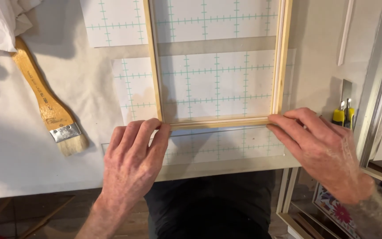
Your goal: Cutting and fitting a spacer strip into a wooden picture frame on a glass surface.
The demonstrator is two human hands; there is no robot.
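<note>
The left hand (pixel 131 161) lies flat near the front edge of the bench (pixel 18 155), its fingers together and pressing on the lower left corner of the wooden frame (pixel 217 122). The right hand (pixel 319 148) rests with straight fingers on the lower right corner of the frame, gripping nothing. The frame lies on gridded sheets (pixel 217 84). A flat paintbrush (pixel 45 99) lies toward the left edge, and yellow-handled pliers (pixel 344 116) lie toward the right edge.
</note>
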